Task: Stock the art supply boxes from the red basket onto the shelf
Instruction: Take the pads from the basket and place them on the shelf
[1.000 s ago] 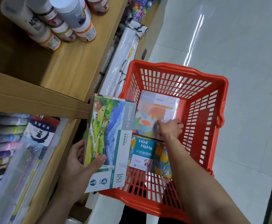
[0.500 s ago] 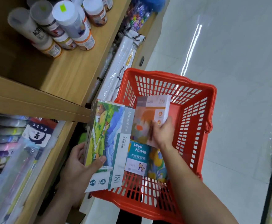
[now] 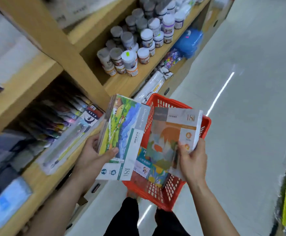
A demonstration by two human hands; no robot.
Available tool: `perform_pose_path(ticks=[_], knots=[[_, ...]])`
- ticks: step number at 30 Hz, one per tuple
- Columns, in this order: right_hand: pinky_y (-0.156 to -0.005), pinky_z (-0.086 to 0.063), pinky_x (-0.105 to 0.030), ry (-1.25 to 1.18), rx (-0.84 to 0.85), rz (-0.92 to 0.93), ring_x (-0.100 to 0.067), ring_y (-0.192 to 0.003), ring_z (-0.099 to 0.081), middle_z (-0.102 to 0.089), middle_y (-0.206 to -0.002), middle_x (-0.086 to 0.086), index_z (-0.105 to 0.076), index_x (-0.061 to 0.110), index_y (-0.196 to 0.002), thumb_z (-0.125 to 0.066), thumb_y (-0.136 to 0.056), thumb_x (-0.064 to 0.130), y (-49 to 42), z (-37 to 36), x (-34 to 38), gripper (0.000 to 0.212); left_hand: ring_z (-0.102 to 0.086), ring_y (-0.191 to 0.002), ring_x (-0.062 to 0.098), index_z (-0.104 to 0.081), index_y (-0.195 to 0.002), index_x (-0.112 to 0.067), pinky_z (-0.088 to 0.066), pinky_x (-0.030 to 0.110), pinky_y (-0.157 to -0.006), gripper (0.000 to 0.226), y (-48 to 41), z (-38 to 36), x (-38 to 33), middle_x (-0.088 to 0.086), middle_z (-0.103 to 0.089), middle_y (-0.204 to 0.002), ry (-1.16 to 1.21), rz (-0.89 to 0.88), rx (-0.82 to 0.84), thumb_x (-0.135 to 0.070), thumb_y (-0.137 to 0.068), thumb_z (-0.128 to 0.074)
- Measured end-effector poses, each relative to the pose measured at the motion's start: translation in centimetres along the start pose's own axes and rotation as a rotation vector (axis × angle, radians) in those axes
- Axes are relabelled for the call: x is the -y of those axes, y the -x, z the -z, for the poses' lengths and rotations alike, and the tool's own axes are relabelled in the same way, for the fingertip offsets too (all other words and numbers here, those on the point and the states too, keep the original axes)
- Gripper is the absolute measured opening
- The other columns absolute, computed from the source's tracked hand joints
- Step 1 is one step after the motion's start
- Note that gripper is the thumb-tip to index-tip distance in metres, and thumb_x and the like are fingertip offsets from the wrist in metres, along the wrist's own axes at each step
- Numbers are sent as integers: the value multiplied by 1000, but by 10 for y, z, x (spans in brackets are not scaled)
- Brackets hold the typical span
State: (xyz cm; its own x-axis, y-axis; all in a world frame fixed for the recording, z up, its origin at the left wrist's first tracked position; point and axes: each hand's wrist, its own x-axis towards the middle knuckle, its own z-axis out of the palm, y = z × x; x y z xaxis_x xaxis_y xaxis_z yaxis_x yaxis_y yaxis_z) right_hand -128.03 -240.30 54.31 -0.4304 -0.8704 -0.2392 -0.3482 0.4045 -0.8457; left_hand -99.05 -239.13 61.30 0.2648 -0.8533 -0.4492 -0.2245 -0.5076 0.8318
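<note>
1. Starting at the far left, the wooden shelf point(image 3: 122, 82) is carrying packets of pens point(image 3: 62, 126) on its lower board and white-lidded paint jars point(image 3: 130, 53) on the board above. No box from the basket is showing on either board in this blurred view, so the stocking is looking barely begun.
2. Moving right, the left hand point(image 3: 94, 155) is gripping the landscape box point(image 3: 123, 133), with the thumb pressing on its painted cover and the fingers curling round its left edge. The box is hanging tilted, just beside the lower board's front edge. Layered edges are showing beneath it, so it may be topping a stack; I cannot tell how many.
3. Sitting low in front of the person's legs, the red basket point(image 3: 166, 200) is holding at least 1 more item: a blue box point(image 3: 144, 160) with a cartoon child on its label, lying on the bottom and partly hidden under the 2 lifted boxes.
4. Further right, the right hand point(image 3: 193, 159) is clamping the orange box point(image 3: 171, 133) near its lower right corner, holding it raised over the basket. The 2 hands are working apart, each on its own box.
5. Both lifted boxes are looking flat, rectangular and glossy, each showing a printed 18. Judging by this, 2 are out, none is placed, and at least 1 is waiting.
</note>
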Motion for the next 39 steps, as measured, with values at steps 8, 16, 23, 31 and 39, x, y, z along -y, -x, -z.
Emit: perform_pose_path(ticks=[8, 16, 23, 31, 39], knots=[[-68, -46, -25, -179, 257, 281, 7, -89, -65, -69, -100, 29, -58, 39, -111, -71, -89, 26, 55, 40, 89, 28, -70, -87, -1, -56, -112, -35, -53, 14, -62, 56, 150, 67, -38, -27, -71, -97, 182, -101, -289, -35, -65, -88], [-71, -50, -27, -226, 526, 550, 5, -93, -66, -69, -105, 20, -62, 38, -112, -71, -90, 30, 134, 25, 157, 25, -72, -97, 17, -58, -112, -34, -55, 40, -82, 62, 271, 159, -8, -10, -73, -108, 264, -91, -593, -43, -62, -92], [-68, -50, -29, -218, 614, 680, 2, -91, -66, -69, -101, 19, -61, 38, -105, -71, -91, 25, 215, -14, 197, 21, -73, -93, 27, -62, -111, -22, -56, 49, -85, 43, 312, 255, 14, 4, -75, -108, 333, -111, -759, -33, -76, -85], [-68, -51, -31, -247, 568, 703, 2, -90, -65, -68, -102, 14, -59, 40, -103, -70, -91, 29, 270, -44, 230, 20, -72, -52, 13, -62, -91, -16, -48, 19, -40, 27, 270, 365, 7, 3, -77, -68, 433, -41, -768, -31, -81, -81], [-74, -54, -39, -276, 558, 684, -11, -92, -68, -70, -100, 9, -60, 36, -98, -72, -92, 25, 267, -59, 254, 17, -74, -65, 24, -71, -100, -11, -54, 28, -58, 43, 208, 416, -5, 6, -78, -76, 352, 153, -593, -49, -81, -73]])
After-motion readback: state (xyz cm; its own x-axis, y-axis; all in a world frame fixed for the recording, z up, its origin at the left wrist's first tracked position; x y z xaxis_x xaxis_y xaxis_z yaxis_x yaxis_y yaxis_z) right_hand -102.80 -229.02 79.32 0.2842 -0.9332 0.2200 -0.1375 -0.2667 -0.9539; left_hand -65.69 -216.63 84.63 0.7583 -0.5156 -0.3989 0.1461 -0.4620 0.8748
